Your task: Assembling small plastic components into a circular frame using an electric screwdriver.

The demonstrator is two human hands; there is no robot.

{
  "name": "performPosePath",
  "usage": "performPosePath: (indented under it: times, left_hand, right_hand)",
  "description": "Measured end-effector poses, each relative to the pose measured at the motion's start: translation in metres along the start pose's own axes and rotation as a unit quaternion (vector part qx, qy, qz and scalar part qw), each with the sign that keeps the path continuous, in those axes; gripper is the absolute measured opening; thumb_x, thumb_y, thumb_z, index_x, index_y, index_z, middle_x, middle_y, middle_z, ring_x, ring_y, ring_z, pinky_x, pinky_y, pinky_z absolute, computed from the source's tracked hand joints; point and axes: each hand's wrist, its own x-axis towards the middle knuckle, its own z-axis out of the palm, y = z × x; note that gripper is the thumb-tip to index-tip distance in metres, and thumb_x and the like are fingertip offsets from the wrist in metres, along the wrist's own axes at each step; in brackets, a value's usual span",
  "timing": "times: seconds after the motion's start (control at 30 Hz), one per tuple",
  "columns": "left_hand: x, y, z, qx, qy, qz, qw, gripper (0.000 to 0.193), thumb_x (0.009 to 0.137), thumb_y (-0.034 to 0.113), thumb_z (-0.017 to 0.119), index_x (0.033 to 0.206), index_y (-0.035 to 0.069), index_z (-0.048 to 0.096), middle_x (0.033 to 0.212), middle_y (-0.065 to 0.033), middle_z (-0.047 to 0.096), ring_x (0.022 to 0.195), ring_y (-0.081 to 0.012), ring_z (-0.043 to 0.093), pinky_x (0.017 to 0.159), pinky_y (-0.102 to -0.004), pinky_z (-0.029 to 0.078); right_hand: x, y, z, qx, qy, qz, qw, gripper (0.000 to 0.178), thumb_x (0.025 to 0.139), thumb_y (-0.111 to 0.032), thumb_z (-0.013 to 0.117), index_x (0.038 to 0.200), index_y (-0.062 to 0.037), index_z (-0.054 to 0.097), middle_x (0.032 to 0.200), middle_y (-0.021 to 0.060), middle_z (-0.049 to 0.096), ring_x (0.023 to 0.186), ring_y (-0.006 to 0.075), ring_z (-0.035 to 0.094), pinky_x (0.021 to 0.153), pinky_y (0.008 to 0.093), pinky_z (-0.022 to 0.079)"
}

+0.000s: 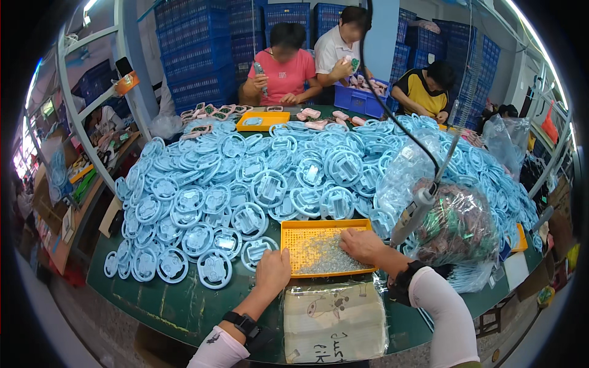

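Note:
A shallow yellow tray (293, 236) lies in front of me on the green table. Small clear pieces (325, 253), too tiny to name surely, are spread over its middle and right side. My left hand (273, 270) is closed at the tray's near left edge, its fingers curled against the rim. Inside the tray at the right, my right hand (363, 246) has its fingers drawn together and pressed down among the clear pieces; its fingertips are partly hidden. Round light-blue plastic parts shaped like toy steering wheels (269, 188) are heaped just beyond the tray.
A plastic-wrapped printed sheet (334, 322) lies nearest me. An electric screwdriver (412, 214) hangs on a cord at the right, beside a clear bag of pink and green parts (460, 224). Three co-workers sit or stand across the table, near a blue crate (359, 101).

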Motion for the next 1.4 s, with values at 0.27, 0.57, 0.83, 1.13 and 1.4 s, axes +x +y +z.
performPosePath:
  times: [0.27, 0.57, 0.83, 1.13, 1.4]
  left_hand:
    - [-0.008, 0.045, -0.022, -0.013, 0.056, 0.151, 0.987, 0.054, 0.077, 0.027, 0.066, 0.119, 0.000, 0.047, 0.112, -0.0203, 0.049, 0.101, -0.0353, 0.050, 0.082, -0.0438, 0.043]
    - [0.012, 0.162, 0.017, -0.354, -0.188, 0.108, 0.910, 0.069, 0.077, 0.036, 0.071, 0.131, 0.003, 0.042, 0.109, -0.0142, 0.059, 0.099, -0.0220, 0.056, 0.088, -0.0348, 0.042]
    - [0.007, 0.110, -0.061, -0.535, -0.137, 0.054, 0.832, 0.025, 0.090, 0.015, 0.059, 0.109, 0.004, 0.048, 0.086, -0.0002, 0.053, 0.076, -0.0065, 0.048, 0.068, -0.0231, 0.042]
    - [-0.028, 0.009, -0.095, -0.477, 0.004, 0.069, 0.876, 0.028, 0.091, 0.016, 0.057, 0.113, 0.006, 0.041, 0.092, 0.0002, 0.048, 0.079, -0.0055, 0.044, 0.072, -0.0225, 0.040]
    - [-0.027, 0.002, -0.096, -0.409, 0.014, 0.058, 0.911, 0.037, 0.085, 0.030, 0.067, 0.104, 0.002, 0.052, 0.088, -0.0009, 0.054, 0.077, -0.0073, 0.049, 0.070, -0.0230, 0.042]
  right_hand:
    - [0.034, -0.027, 0.025, 0.069, 0.116, -0.040, 0.990, 0.013, 0.085, -0.019, 0.048, 0.087, -0.0071, 0.053, 0.086, 0.0099, 0.052, 0.081, 0.0258, 0.058, 0.064, 0.0397, 0.050]
    - [0.040, 0.017, 0.095, 0.321, 0.177, -0.123, 0.922, 0.017, 0.087, -0.023, 0.049, 0.090, -0.0068, 0.050, 0.086, 0.0107, 0.052, 0.078, 0.0263, 0.055, 0.067, 0.0382, 0.046]
    - [0.022, -0.004, 0.026, 0.047, 0.086, 0.027, 0.995, 0.017, 0.087, -0.022, 0.047, 0.089, -0.0069, 0.054, 0.091, 0.0105, 0.057, 0.085, 0.0271, 0.060, 0.069, 0.0395, 0.050]
    - [0.080, -0.080, 0.031, 0.131, 0.121, -0.084, 0.980, 0.025, 0.090, -0.030, 0.044, 0.088, -0.0057, 0.051, 0.083, 0.0117, 0.061, 0.078, 0.0320, 0.061, 0.067, 0.0426, 0.048]
    - [0.017, 0.010, 0.004, 0.028, -0.019, 0.051, 0.998, 0.019, 0.089, -0.021, 0.040, 0.097, -0.0066, 0.049, 0.096, 0.0175, 0.060, 0.082, 0.0355, 0.062, 0.069, 0.0448, 0.051]
